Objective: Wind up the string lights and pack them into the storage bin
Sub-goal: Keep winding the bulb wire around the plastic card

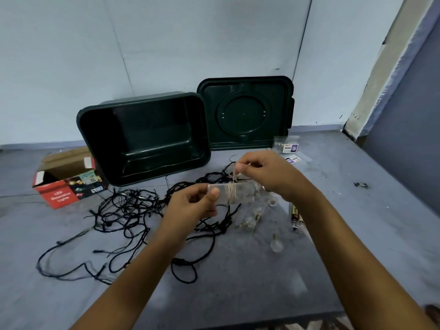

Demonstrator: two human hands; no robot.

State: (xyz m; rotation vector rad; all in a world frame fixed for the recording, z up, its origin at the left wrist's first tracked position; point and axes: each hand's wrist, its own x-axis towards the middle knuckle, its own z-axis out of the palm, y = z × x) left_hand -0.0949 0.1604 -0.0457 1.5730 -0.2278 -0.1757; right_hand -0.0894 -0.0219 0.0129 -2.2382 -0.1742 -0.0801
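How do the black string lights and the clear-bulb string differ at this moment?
The black string lights sprawl loose and tangled on the floor, untouched; the clear-bulb string has thin pale wire, partly wound round a clear case held by the left hand and fed by the right hand. Neither is in the bin.

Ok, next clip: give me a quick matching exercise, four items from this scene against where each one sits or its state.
Items:
1. storage bin
2. lid
3. black string lights
4. clear battery case

States:
A. tangled loose on the floor
B. held in the left hand, thin wire wrapped round it
C. tipped, opening facing the camera
D. propped against the wall

Pairs: 1-C, 2-D, 3-A, 4-B
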